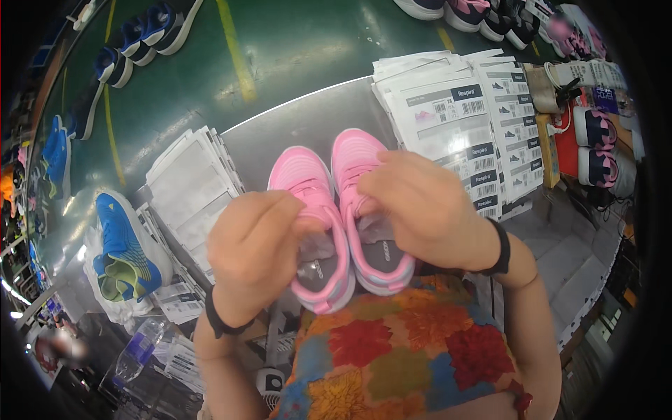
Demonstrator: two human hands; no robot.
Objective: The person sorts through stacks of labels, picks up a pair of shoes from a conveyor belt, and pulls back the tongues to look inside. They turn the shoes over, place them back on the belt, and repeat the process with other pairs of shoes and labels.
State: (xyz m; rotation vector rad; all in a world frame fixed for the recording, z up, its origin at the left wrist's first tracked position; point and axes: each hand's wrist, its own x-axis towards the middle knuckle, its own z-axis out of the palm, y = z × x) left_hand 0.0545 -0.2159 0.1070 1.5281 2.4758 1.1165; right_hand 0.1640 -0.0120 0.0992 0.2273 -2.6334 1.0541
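Side by side in front of me lie a left pink sneaker (297, 168) and a right pink sneaker (352, 150), toes pointing away. Pale crumpled stuffing and grey insoles show inside them. My left hand (253, 245) is closed at the left sneaker, its fingertips pinched by the lacing and tongue. In the same way my right hand (427, 203) grips the right sneaker near its laces and collar. Both hands are slightly blurred, and the exact part between the fingertips is hidden.
Stacks of printed white label sheets (448, 126) and white card sheets (185, 175) flank the shoes. A blue sneaker (126, 241) sits at left, above a plastic bottle (136, 353). Beyond runs a green conveyor belt (294, 42) with more shoes; dark-and-pink shoes (595, 150) stand at right.
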